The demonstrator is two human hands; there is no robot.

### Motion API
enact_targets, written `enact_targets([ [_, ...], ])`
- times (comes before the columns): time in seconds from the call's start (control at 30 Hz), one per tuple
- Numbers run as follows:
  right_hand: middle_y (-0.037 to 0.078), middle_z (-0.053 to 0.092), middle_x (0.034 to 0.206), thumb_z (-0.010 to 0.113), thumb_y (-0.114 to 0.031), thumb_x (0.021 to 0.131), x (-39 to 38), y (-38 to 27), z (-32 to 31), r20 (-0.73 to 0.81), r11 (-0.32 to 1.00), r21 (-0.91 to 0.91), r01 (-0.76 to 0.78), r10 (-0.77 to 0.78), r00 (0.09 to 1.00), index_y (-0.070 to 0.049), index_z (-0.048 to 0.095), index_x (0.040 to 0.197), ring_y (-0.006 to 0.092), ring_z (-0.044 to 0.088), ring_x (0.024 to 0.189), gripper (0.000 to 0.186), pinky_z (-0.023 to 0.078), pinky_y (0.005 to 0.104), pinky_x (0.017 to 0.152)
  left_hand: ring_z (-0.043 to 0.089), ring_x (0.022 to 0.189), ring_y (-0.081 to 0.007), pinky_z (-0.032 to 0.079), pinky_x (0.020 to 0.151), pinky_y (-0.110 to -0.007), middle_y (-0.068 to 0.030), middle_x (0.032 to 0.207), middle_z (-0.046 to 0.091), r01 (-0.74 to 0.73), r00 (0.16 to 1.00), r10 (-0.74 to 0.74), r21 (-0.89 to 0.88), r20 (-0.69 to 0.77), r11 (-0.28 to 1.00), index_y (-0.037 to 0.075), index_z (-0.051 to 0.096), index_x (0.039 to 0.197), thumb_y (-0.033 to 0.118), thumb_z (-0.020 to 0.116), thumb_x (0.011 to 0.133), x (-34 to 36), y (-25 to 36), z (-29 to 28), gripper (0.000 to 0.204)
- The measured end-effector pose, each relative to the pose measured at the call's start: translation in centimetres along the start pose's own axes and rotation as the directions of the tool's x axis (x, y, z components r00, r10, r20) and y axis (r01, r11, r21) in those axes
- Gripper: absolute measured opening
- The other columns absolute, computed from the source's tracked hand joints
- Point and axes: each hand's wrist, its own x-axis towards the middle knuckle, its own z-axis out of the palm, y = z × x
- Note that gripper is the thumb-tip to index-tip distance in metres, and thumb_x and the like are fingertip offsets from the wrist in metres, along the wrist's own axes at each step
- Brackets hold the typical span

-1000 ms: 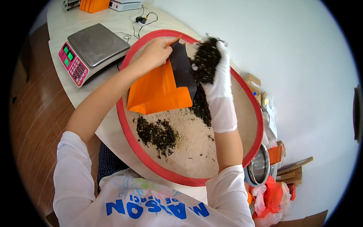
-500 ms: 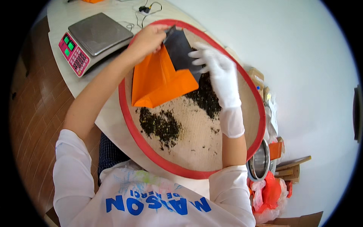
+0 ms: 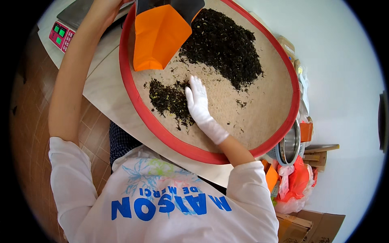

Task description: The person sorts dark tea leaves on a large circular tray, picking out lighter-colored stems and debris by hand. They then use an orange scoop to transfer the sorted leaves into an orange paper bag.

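Observation:
My left hand (image 3: 110,5) is at the top edge of the picture, partly cut off, its fingers closed at the rim of an orange bag (image 3: 160,34) with a dark inside. The bag hangs tilted over the far left of a round, red-rimmed woven tray (image 3: 267,121). My right hand (image 3: 197,101), in a white glove, lies with fingers stretched out against the right side of a small heap of dark dried leaves (image 3: 166,99), like loose tea. Farther back on the tray spreads a bigger heap of the same leaves (image 3: 227,46).
A scale (image 3: 60,34) with a pink keypad panel stands left of the tray on the pale table (image 3: 107,97). Right of the tray are a metal bowl (image 3: 289,143), red and clear plastic bags (image 3: 298,178) and cardboard boxes (image 3: 296,227). A white wall (image 3: 340,81) rises on the right.
My left hand has moved up and left with the bag, uncovering the larger heap. My right hand has come down from beside the bag to the small heap.

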Motion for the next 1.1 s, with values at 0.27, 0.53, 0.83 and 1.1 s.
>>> enact_targets([
  [0.27, 0.018, 0.045, 0.144, 0.041, -0.03, 0.102, 2.4, -5.5, -1.0, 0.224, 0.703, 0.676, 0.221, -0.481, 0.848, -0.004, 0.046, 0.139, 0.0337, 0.035, 0.138, 0.046, 0.021, 0.0422, 0.117, 0.034, 0.043, -0.0013, 0.026, 0.041, -0.018, 0.0111, 0.057, 0.044, 0.001, 0.999, 0.003, 0.119, -0.035, 0.993, 0.007, 0.059, 0.129, 0.013, 0.049, 0.092, -0.6, -0.3, -1.7, 0.038],
  [0.53, 0.025, 0.029, 0.151, 0.06, -0.048, 0.086, -2.0, -1.7, -8.2, 0.319, 0.894, 0.338, 0.295, -0.404, 0.857, 0.0, 0.031, 0.147, 0.0384, 0.026, 0.142, 0.083, 0.02, 0.0454, 0.117, 0.034, 0.042, -0.0007, 0.025, 0.039, -0.017, 0.0118, 0.055, 0.043, -0.012, 0.999, 0.018, 0.133, -0.046, 0.991, 0.005, 0.062, 0.122, 0.012, 0.048, 0.093, -0.7, -0.4, -1.5, 0.033],
  [0.83, 0.03, 0.021, 0.151, 0.07, -0.062, 0.072, -0.4, -4.9, -2.5, 0.24, 0.836, 0.243, 0.492, -0.543, 0.805, -0.008, 0.029, 0.148, 0.0501, 0.024, 0.137, 0.102, 0.022, 0.0538, 0.114, 0.034, 0.04, -0.001, 0.025, 0.037, -0.017, 0.0114, 0.054, 0.044, 0.019, 1.0, -0.017, 0.108, -0.015, 0.994, 0.006, 0.064, 0.116, 0.009, 0.046, 0.093, -0.5, -0.9, -1.0, 0.03],
  [1.1, 0.012, 0.055, 0.121, 0.068, -0.042, 0.081, 3.2, -7.2, 1.3, 0.123, 0.735, 0.209, 0.645, -0.675, 0.728, -0.014, 0.058, 0.123, 0.0322, 0.054, 0.105, 0.051, 0.047, 0.0437, 0.088, 0.035, 0.04, -0.0009, 0.025, 0.037, -0.017, 0.0117, 0.054, 0.045, 0.053, 0.996, -0.038, 0.178, -0.085, 0.983, 0.008, 0.065, 0.103, 0.009, 0.047, 0.093, -0.7, 0.3, -1.2, 0.021],
])
